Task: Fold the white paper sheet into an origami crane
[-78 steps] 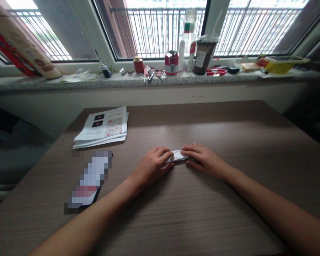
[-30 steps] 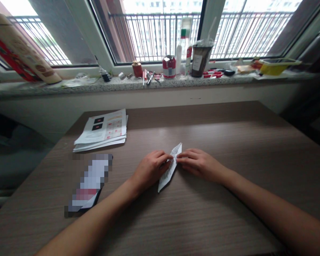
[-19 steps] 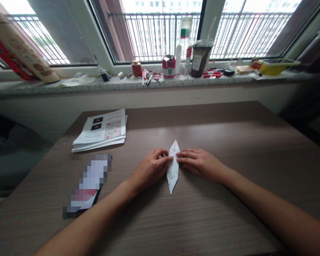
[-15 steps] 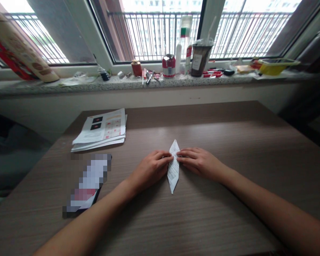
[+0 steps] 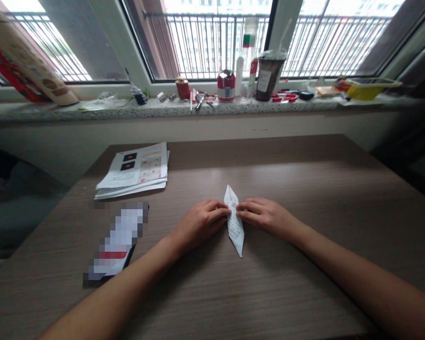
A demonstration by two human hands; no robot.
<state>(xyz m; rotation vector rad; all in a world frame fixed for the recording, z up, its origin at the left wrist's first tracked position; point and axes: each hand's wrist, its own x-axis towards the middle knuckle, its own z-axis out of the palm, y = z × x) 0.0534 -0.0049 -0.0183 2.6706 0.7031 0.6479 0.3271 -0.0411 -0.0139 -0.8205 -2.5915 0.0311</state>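
A narrow folded piece of printed white paper (image 5: pixel 235 225), pointed at both ends, lies on the brown wooden table (image 5: pixel 304 179) in front of me. My left hand (image 5: pixel 198 225) has its fingers curled and its fingertips pinch the paper's left edge. On the other side, my right hand (image 5: pixel 265 216) holds the right edge with bent fingers. The paper's near tip points toward me and slightly right.
A stack of printed leaflets (image 5: pixel 136 170) lies at the table's back left. A blurred flat object (image 5: pixel 116 243) rests nearer on the left. The stone windowsill (image 5: pixel 127 109) behind holds a red can (image 5: pixel 226 85), bottles, a lidded drink cup (image 5: pixel 267 74), pens and a yellow tray (image 5: pixel 370 87).
The folded paper first lay crosswise between both hands; it has been turned on the table to point away from me, and its near tip has swung from left to slightly right.
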